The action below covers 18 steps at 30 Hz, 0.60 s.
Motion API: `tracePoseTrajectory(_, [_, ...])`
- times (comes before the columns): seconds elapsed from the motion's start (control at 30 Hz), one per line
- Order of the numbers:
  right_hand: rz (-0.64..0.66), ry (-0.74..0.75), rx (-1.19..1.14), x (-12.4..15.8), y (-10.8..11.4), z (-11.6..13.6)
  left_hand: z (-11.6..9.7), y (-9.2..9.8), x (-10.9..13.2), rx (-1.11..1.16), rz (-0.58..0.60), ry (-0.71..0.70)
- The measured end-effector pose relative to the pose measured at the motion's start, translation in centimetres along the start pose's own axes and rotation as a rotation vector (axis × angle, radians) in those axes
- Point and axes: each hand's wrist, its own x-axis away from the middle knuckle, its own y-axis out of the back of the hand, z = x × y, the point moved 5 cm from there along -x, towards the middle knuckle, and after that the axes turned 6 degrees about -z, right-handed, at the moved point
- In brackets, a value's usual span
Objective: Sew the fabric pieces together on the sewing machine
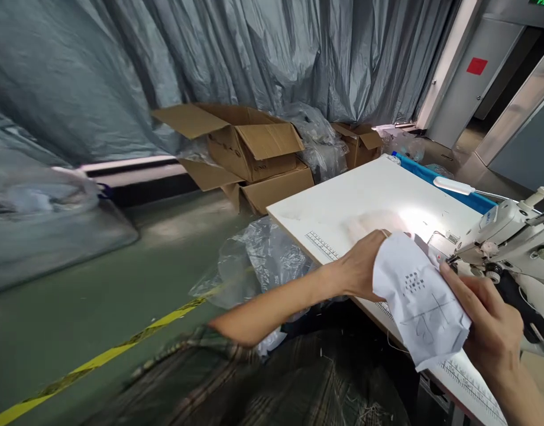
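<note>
A small white cloth piece [420,302] is held up over the front edge of a sewing machine table. It bears a patch of dark printed marks and some hand-drawn lines. My left hand [364,263] grips its left side, with the fingers mostly hidden behind it. On the other side, my right hand [489,319] pinches the right edge, its index finger stretched along the cloth. Just beyond the right hand stands a white sewing machine [511,236], its lamp lighting the table near the needle area.
The white tabletop [316,201] has printed rulers along its edge. Open cardboard boxes [254,148] and clear plastic bags [272,248] lie beyond and left of it. Yellow-black tape [134,340] crosses the green floor. A silvery curtain [254,53] hangs behind.
</note>
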Motion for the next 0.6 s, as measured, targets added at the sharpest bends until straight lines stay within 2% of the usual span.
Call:
tracePoseTrajectory(0.1, [-0.078,0.142,0.076,2.5,2.5,0.6,0.4,-3.4,-2.0,-0.227,0.24,-0.219])
tracePoseTrajectory(0.17, [-0.06,0.171,0.047,3.5,2.9,0.8,1.4,-5.1,-3.2,-0.371,0.325,-0.329])
tracePoseTrajectory(0.23, [-0.042,0.143,0.002,3.9,2.4,0.7,2.9,-6.1,-4.3,-0.492,0.361,-0.377])
tracePoseTrajectory(0.37, [-0.009,0.138,-0.042,3.1,-0.1,0.2,6.5,-5.9,-6.9,-0.671,0.291,-0.331])
tracePoseTrajectory(0.47, [0.119,0.156,-0.037,1.8,-2.8,-1.4,8.9,-5.2,-9.1,-0.738,0.223,-0.251])
tracePoseTrajectory(0.53, [0.187,0.151,-0.064,1.1,-4.3,-2.9,10.1,-5.0,-10.3,-0.748,0.213,-0.228])
tracePoseTrajectory(0.6, [0.315,0.117,-0.075,1.0,-5.5,-4.6,10.9,-5.0,-11.0,-0.737,0.217,-0.217])
